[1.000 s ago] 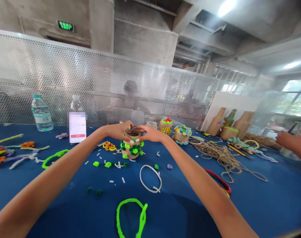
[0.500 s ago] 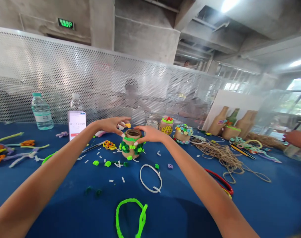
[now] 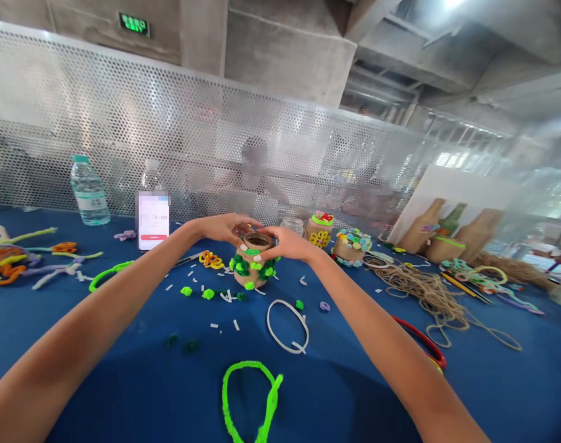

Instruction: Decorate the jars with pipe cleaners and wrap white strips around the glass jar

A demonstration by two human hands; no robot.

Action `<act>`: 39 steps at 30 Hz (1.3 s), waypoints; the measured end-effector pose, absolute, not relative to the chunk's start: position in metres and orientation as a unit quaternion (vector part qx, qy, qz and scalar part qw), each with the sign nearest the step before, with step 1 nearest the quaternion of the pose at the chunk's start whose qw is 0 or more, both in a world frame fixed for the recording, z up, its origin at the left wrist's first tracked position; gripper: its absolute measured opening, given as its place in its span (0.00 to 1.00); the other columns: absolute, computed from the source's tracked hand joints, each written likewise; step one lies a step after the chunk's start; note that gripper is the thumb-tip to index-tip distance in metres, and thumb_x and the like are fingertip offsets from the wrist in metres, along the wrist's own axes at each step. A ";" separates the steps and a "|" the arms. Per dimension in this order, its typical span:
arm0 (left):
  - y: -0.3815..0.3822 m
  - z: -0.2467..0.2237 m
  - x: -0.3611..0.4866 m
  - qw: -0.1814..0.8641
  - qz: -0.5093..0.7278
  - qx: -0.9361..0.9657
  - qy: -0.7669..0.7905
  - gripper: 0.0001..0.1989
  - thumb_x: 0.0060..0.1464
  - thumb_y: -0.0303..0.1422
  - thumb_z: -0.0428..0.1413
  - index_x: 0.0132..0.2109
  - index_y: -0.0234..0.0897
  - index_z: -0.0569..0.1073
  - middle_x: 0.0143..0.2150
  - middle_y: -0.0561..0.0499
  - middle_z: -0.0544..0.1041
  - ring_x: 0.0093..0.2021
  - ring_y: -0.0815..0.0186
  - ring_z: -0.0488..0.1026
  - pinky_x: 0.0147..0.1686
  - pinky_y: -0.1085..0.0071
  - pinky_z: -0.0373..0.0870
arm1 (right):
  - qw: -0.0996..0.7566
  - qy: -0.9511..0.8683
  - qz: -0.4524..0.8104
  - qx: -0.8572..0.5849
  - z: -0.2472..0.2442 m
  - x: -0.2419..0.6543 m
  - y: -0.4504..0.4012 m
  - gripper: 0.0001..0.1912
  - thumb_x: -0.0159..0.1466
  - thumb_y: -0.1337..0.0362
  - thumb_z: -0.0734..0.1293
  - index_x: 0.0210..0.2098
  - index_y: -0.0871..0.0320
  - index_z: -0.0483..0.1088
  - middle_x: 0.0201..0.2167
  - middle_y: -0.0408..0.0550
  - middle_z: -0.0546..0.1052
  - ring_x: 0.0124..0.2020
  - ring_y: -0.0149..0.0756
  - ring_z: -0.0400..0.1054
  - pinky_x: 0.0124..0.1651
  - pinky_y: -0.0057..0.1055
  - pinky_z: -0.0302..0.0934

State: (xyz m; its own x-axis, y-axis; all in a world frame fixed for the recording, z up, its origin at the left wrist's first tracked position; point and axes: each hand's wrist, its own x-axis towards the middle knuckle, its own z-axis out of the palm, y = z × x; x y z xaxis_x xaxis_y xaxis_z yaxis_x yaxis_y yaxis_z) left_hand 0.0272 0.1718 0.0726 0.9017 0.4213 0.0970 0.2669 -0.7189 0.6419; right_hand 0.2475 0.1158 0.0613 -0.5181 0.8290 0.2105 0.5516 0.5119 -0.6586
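And here's the jar (image 3: 254, 272), mid-frame, upright on the blue worktop (image 3: 160, 394)! Left hand (image 3: 221, 227) and right hand (image 3: 289, 243) curl partly closed around its neck, fingertips against the rim. It looks light but stiff, perhaps breakable glass beneath that grippy brown wrap. Those soft green pompoms (image 3: 249, 285) could squash or pull loose, so the neck's the safest hold.

1 grn-pompom jar (image 3: 255, 267), 2 clear btls (image 3: 90, 198)

Head-worn view, forward and down
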 end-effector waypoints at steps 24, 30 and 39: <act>0.158 0.075 0.034 0.289 0.125 0.923 0.220 0.53 0.40 0.38 0.65 0.69 0.39 0.46 0.65 0.39 0.62 0.64 0.51 0.60 0.60 0.55 0.56 | 0.184 -0.849 0.130 -0.478 0.074 0.243 0.097 0.56 0.49 0.53 0.76 0.67 0.64 0.44 0.54 0.66 0.70 0.52 0.55 0.68 0.53 0.46 0.63; 0.158 0.073 0.038 0.232 0.136 0.927 0.260 0.50 0.39 0.43 0.63 0.67 0.33 0.52 0.56 0.38 0.70 0.55 0.50 0.68 0.54 0.57 0.61 | 0.247 -0.825 0.231 -0.453 0.067 0.244 0.106 0.48 0.48 0.59 0.76 0.61 0.62 0.50 0.54 0.60 0.71 0.53 0.49 0.68 0.57 0.45 0.60; 0.151 0.073 0.044 0.180 0.138 0.931 0.287 0.44 0.39 0.46 0.61 0.61 0.32 0.58 0.47 0.41 0.73 0.46 0.52 0.70 0.45 0.60 0.64 | 0.243 -0.832 0.269 -0.419 0.067 0.250 0.109 0.42 0.49 0.63 0.75 0.58 0.60 0.55 0.58 0.59 0.69 0.57 0.48 0.65 0.60 0.46 0.58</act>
State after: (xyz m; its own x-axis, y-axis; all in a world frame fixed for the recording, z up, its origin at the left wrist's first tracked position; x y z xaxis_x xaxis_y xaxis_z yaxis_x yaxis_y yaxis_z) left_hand 0.0440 0.1515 0.0733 0.7972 0.5837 0.1545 0.4841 -0.7708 0.4142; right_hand 0.2496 0.1093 0.0668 -0.5303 0.8288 0.1786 0.5668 0.5033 -0.6522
